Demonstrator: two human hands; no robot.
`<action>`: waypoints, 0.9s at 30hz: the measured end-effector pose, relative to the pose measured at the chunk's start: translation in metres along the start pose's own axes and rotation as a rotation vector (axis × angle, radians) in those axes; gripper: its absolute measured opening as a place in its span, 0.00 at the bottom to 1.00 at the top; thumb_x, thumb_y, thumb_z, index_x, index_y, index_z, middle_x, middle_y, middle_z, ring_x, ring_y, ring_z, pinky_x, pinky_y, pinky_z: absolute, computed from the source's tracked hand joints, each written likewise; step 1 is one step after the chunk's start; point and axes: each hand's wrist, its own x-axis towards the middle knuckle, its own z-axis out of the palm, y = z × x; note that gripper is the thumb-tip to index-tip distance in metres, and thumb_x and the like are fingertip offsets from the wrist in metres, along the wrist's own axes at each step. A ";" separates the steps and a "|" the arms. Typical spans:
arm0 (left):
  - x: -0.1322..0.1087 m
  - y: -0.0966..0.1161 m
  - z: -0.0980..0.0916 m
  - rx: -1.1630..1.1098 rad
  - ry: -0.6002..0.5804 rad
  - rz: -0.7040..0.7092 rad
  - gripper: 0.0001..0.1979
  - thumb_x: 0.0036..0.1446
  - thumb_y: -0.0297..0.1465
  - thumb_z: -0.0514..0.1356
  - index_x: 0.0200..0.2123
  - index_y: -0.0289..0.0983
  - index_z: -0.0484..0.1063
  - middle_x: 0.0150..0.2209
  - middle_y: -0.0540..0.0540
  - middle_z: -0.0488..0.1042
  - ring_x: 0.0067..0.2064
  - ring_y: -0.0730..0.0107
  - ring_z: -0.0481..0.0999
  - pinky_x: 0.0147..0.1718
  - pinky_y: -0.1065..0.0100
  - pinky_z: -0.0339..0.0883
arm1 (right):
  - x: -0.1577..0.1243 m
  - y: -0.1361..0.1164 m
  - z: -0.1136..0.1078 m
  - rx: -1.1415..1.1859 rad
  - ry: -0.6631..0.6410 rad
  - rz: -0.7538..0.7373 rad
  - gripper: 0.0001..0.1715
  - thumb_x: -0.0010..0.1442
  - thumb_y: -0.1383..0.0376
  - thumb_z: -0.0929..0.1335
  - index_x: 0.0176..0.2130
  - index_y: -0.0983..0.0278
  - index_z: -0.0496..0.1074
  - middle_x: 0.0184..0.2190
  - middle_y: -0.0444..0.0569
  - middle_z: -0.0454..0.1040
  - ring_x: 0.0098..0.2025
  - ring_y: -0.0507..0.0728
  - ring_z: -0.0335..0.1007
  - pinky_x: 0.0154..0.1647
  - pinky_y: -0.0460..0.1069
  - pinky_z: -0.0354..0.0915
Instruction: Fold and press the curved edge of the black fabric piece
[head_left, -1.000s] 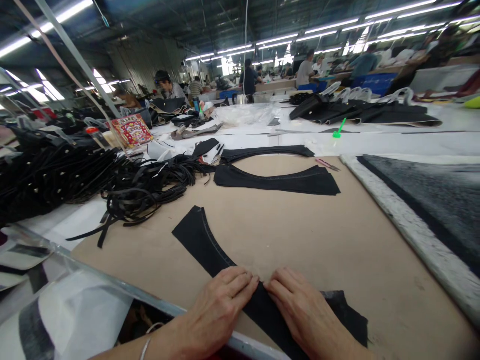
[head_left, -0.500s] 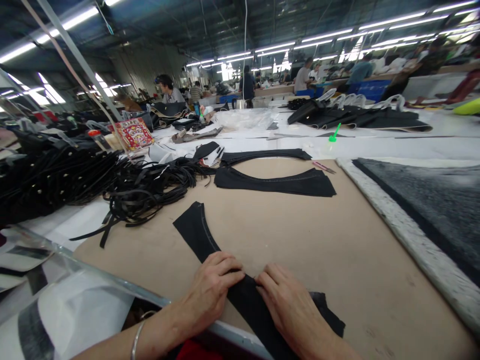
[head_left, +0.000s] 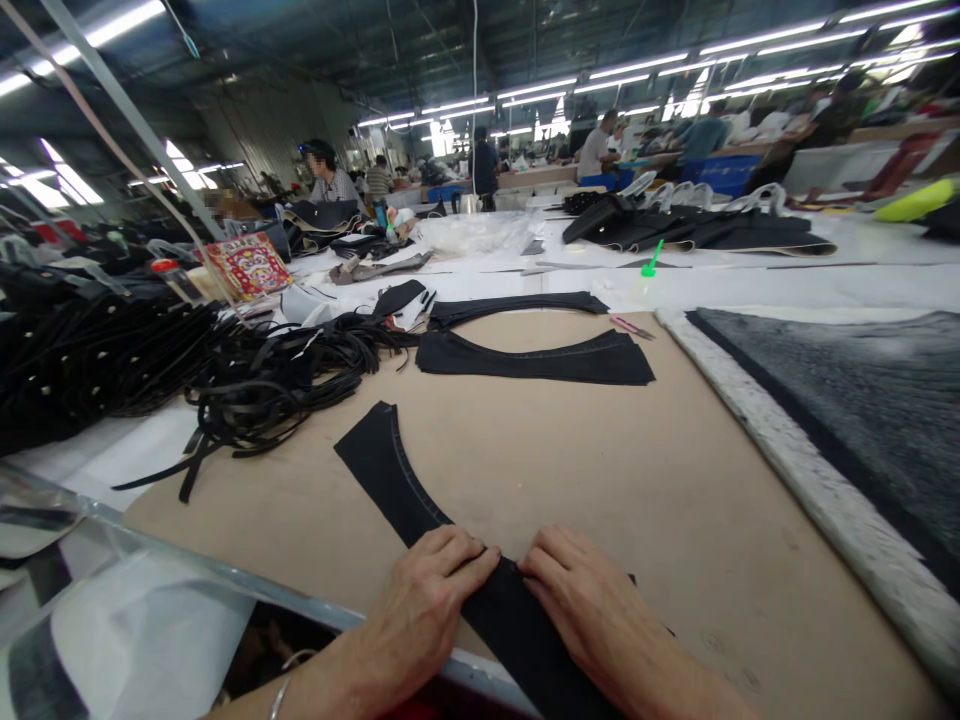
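A curved black fabric piece point(head_left: 390, 480) with a faint stitch line lies on the brown board point(head_left: 585, 460) near the front edge. My left hand point(head_left: 427, 610) presses on its middle, fingers bent and pinching the upper edge. My right hand point(head_left: 592, 605) rests beside it on the same piece, fingertips curled onto the fabric edge. The two hands almost touch. The piece's right end is hidden under my right hand and forearm.
A stack of similar curved black pieces point(head_left: 536, 358) lies farther back on the board. A tangle of black straps point(head_left: 247, 375) spreads at left. A grey mat point(head_left: 847, 410) sits at right. A green tool point(head_left: 651, 262) and other people stand behind.
Both hands stayed pressed together on the black piece, first sliding a little to the left along it, then shifting back slightly to the right. The view drifted left.
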 end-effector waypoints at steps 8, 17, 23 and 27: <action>0.007 0.007 -0.003 0.039 -0.032 -0.026 0.23 0.61 0.20 0.48 0.55 0.41 0.70 0.40 0.42 0.71 0.42 0.62 0.67 0.41 0.60 0.70 | -0.007 0.005 -0.009 0.097 0.031 -0.028 0.14 0.63 0.77 0.59 0.40 0.61 0.69 0.39 0.48 0.68 0.41 0.57 0.65 0.45 0.55 0.64; 0.014 0.021 0.006 -0.113 0.008 -0.022 0.20 0.61 0.20 0.48 0.52 0.38 0.70 0.43 0.43 0.72 0.45 0.64 0.68 0.47 0.60 0.67 | -0.009 0.009 -0.004 0.019 0.066 -0.099 0.15 0.61 0.79 0.60 0.39 0.62 0.69 0.38 0.48 0.69 0.40 0.57 0.64 0.43 0.53 0.64; 0.010 0.020 0.012 -0.040 -0.008 0.055 0.19 0.63 0.21 0.48 0.55 0.33 0.67 0.42 0.41 0.73 0.44 0.62 0.69 0.48 0.59 0.67 | -0.016 0.011 -0.004 -0.021 0.064 -0.108 0.14 0.61 0.78 0.60 0.39 0.63 0.68 0.37 0.48 0.68 0.38 0.57 0.63 0.41 0.52 0.63; 0.011 0.019 0.012 -0.023 -0.023 0.034 0.19 0.63 0.22 0.48 0.55 0.34 0.67 0.40 0.42 0.72 0.42 0.61 0.68 0.45 0.59 0.69 | -0.022 0.015 -0.010 -0.036 0.031 -0.097 0.13 0.62 0.77 0.60 0.37 0.63 0.68 0.36 0.48 0.67 0.37 0.57 0.63 0.40 0.53 0.62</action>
